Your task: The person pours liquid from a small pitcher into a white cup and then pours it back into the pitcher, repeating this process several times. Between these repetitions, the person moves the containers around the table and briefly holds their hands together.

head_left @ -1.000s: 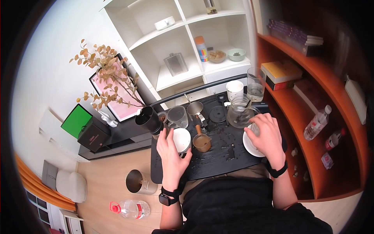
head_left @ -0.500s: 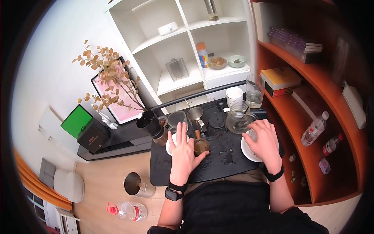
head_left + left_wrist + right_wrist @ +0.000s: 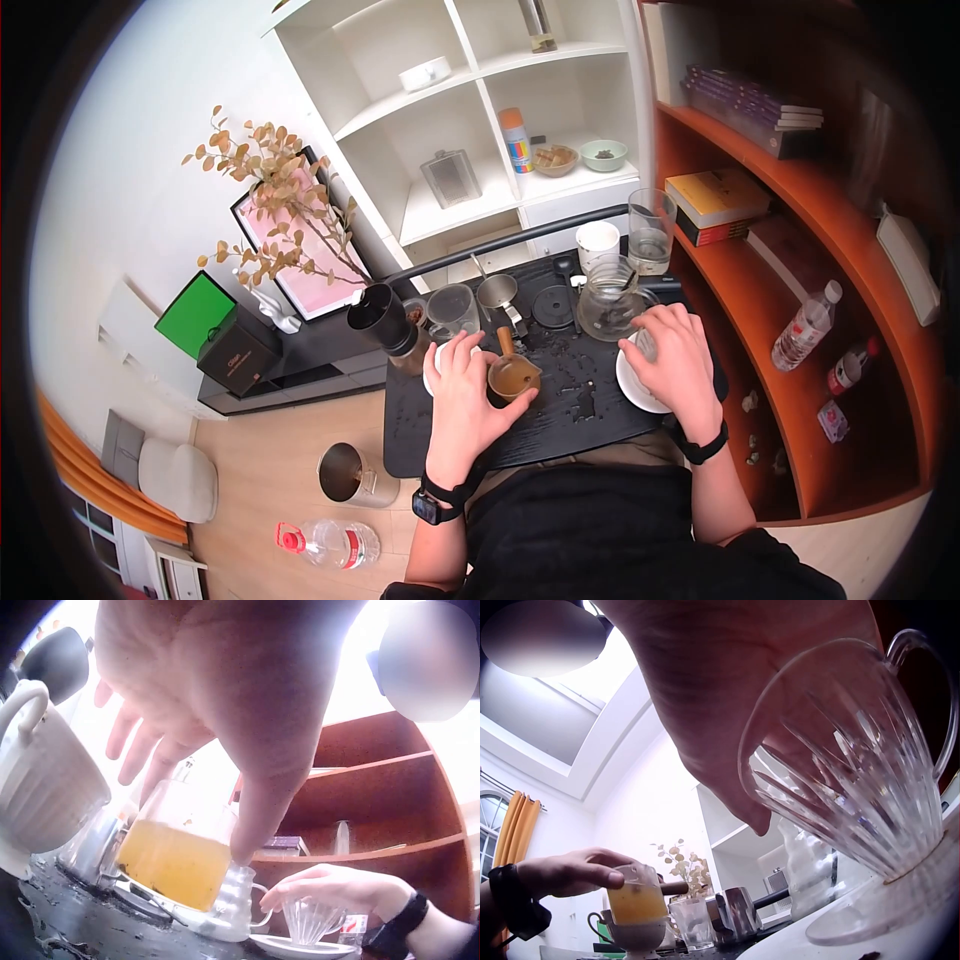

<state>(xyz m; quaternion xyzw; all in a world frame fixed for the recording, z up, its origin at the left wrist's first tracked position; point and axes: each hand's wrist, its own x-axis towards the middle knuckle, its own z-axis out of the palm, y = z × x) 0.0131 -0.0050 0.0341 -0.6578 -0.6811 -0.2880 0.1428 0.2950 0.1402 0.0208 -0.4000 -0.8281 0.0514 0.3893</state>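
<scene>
My left hand (image 3: 462,405) straddles the small glass pot (image 3: 516,380), which has a wooden handle and amber liquid inside. Its thumb lies close by the near side, while the fingers reach between the pot and a white teacup (image 3: 49,780). Most of that teacup hides behind the hand in the head view. At the right, my right hand (image 3: 678,360) hovers around a clear ribbed glass cup (image 3: 847,757) with a handle and a foot. The cup stands on a white saucer (image 3: 636,388), and the loose fingers are beside and above its rim.
A glass server (image 3: 607,305), white mug (image 3: 598,247) and tall glass (image 3: 650,240) stand behind the right hand. A black grinder (image 3: 378,318), glass mug (image 3: 453,310) and metal pitcher (image 3: 498,292) line the left rear. The black tabletop (image 3: 560,435) carries wet patches.
My left hand has moved from the white teacup to the glass pot, first over it with fingers stretched, now slightly left with fingers a little bent. The right hand stays at the glass cup.
</scene>
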